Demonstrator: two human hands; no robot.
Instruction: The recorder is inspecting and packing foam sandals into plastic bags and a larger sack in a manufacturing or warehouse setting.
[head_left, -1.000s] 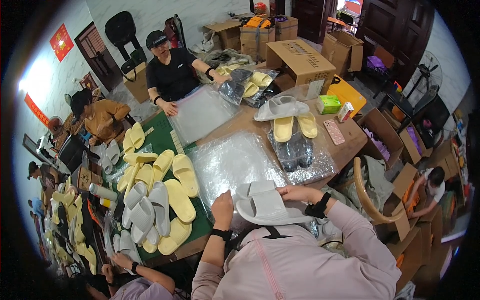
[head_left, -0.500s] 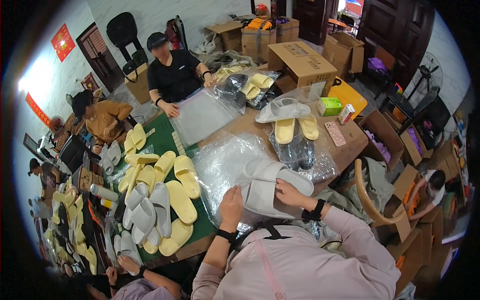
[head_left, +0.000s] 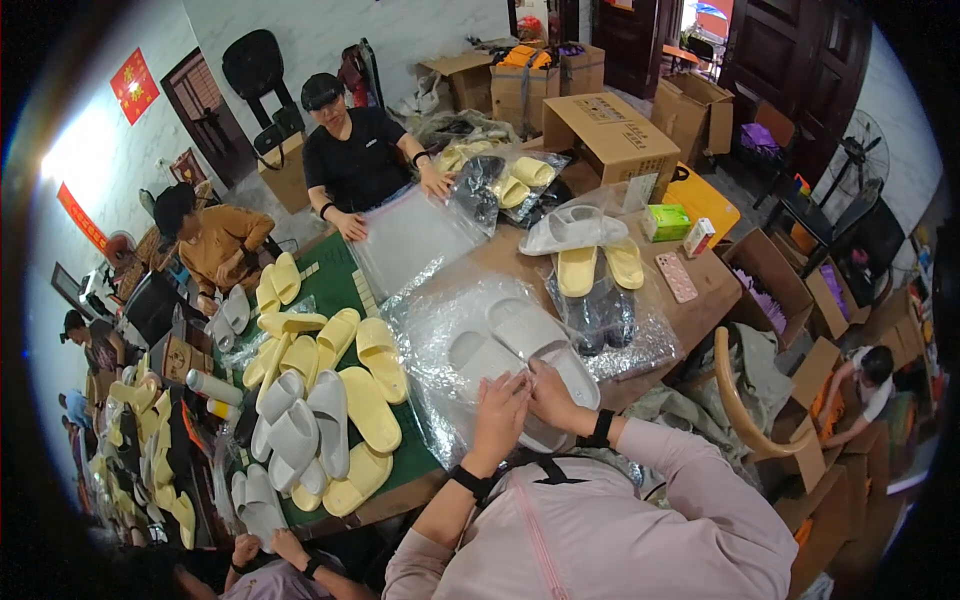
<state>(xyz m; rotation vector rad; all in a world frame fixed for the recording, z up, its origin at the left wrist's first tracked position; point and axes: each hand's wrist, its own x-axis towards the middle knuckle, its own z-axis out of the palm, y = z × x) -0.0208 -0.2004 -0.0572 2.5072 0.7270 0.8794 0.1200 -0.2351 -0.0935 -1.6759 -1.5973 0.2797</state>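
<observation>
1. Packing in progress: the left hand [head_left: 500, 408] and the right hand [head_left: 553, 393] meet at the near edge of the tabletop [head_left: 700, 290], fingers pinched narrow on the mouth of a clear plastic bag [head_left: 450, 330].
2. The pair of pale grey slippers [head_left: 520, 345] lies flat within that bag, just beyond the hands, toes pointing away; judging from the grip, the pair is already inside and the closing of the bag's mouth remains.
3. Left of the bag, loose yellow slippers [head_left: 370, 390] and loose grey slippers [head_left: 295, 430] lie heaped on a green mat [head_left: 340, 275], unbagged; much stock appears left to pack.
4. Beyond the bag, a bagged dark pair [head_left: 600, 315] rests beneath a yellow pair [head_left: 600, 265] and a bagged pale pair [head_left: 572, 228], which reads as finished work.
5. Across the tabletop, a person in black [head_left: 355, 150] presses both hands on a flat empty bag [head_left: 415, 235].
6. Farthest back, cardboard boxes [head_left: 610, 125] stand open on the floor.
</observation>
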